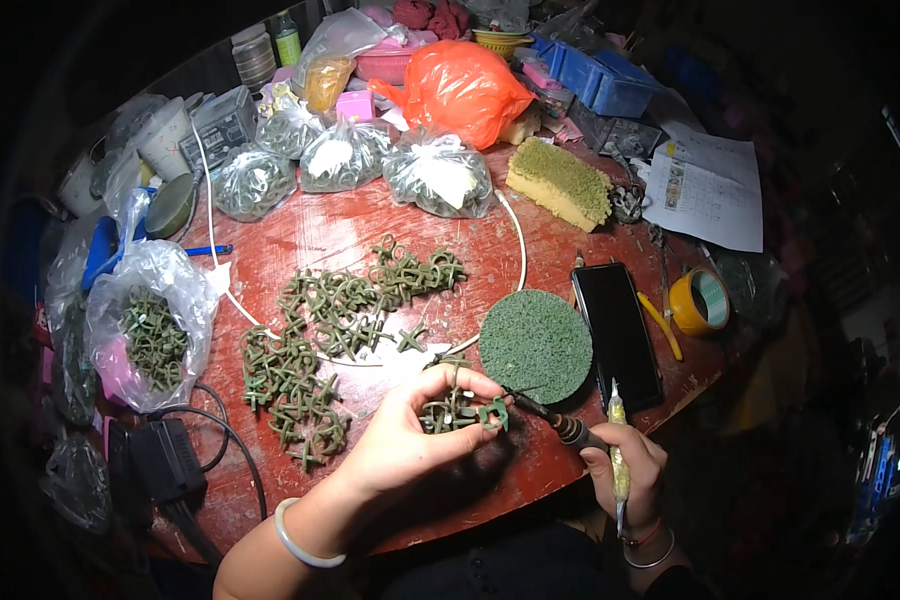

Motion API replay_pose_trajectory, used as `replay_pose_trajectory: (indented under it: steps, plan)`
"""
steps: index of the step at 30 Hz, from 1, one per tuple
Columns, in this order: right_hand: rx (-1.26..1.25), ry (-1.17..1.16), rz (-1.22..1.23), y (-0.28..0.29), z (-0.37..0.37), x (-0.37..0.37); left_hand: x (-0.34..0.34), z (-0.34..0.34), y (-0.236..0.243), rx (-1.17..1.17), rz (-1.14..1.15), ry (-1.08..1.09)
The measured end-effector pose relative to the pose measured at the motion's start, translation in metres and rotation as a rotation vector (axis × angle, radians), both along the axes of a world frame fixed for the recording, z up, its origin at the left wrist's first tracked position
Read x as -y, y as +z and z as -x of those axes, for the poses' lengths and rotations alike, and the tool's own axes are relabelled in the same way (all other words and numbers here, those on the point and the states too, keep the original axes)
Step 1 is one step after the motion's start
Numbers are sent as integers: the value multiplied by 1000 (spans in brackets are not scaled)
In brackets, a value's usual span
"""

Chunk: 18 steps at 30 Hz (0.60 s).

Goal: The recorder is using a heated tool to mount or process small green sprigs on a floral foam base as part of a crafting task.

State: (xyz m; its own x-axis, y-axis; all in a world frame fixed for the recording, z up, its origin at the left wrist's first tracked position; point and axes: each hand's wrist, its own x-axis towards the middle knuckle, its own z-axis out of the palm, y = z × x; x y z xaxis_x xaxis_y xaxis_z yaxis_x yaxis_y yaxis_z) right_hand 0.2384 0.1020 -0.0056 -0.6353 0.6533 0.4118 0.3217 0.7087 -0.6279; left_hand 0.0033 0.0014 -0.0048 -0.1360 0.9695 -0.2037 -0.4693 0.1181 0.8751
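Note:
My left hand (395, 435) is closed around a few small dark green ring-like pieces (445, 412), pinched between thumb and fingers. A brighter green piece (494, 413) shows at its fingertips. In my right hand (635, 468) are a soldering-iron-like pen (572, 431), its thin dark tip pointing left to the bright piece, and a slim double-ended metal tool (619, 460) with a yellowish wrapped grip, held upright. Whether the tip touches the piece I cannot tell. Left of my hands lies a loose heap of similar green pieces (295, 390). Just beyond the pen sits a round green rough-textured pad (535, 345).
A black phone (618, 335), a yellow tape roll (699, 301) and a paper sheet (708, 190) lie on the right. Tied clear bags (440, 175) and an orange-red bag (465, 92) line the back. Left are an open bag of pieces (155, 335) and a black adapter (165, 460). A white cord (522, 245) crosses the red table (370, 218).

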Motion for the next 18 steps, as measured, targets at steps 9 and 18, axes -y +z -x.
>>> replay_pose_trajectory:
  steps: [9,18]
  plan:
    - [-35,-20,8,-5,-3,-1,0,0,0,1,5,-12]
    - [115,-205,-220,5,-4,-9,0,0,-1,1,11,-5]
